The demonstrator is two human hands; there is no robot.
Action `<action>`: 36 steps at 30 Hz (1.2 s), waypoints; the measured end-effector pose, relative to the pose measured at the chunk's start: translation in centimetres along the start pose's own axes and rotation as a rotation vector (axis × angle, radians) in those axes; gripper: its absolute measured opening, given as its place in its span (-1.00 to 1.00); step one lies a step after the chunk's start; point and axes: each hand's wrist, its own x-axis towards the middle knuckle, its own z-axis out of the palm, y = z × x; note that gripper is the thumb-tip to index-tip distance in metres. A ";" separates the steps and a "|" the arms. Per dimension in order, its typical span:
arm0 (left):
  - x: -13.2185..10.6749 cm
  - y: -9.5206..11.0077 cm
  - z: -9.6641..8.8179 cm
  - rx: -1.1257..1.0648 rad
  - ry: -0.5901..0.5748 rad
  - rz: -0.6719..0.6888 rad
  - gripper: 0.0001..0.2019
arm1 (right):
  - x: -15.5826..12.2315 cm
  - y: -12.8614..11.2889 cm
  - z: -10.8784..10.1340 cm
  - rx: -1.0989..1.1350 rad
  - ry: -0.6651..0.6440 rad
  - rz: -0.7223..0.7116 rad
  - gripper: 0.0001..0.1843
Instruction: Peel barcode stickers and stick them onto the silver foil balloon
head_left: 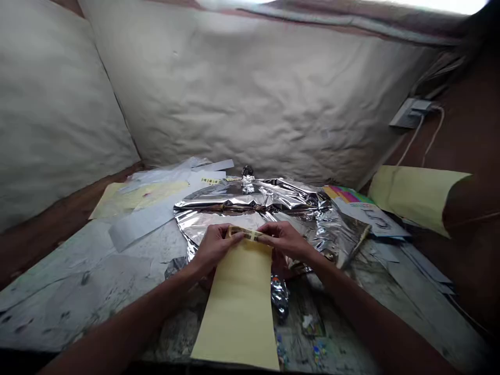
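Note:
Both hands pinch the far end of a long pale-yellow sheet of paper point(242, 307), which hangs down toward me over the table. My left hand point(216, 244) grips its far left corner, thumb on top. My right hand point(284, 239) holds the far right corner the same way. Between the thumbs, the end shows a narrow strip with dark marks, too small to read. Just beyond and beneath the hands lies a crumpled silver foil sheet point(250, 195), its surface creased and shiny.
White paper strips point(144, 224) and yellow sheets point(117, 200) lie at the left. A colourful printed booklet point(367, 213) sits at the right, near a curled yellow sheet point(414, 195). A socket box point(408, 112) with cords is on the right wall. Small scraps point(318, 351) litter the near edge.

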 end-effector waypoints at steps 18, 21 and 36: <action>-1.3 0.8 0.7 0.158 0.046 0.224 -0.79 | -1.3 -2.9 3.4 -0.205 0.344 -0.157 -0.87; -1.4 1.1 0.6 0.205 0.019 0.231 -0.79 | -1.3 -2.6 3.5 -0.275 0.388 -0.208 -0.92; -1.6 1.6 0.7 0.315 0.141 0.156 -0.63 | -1.5 -2.4 4.6 -0.410 0.524 -0.229 -0.90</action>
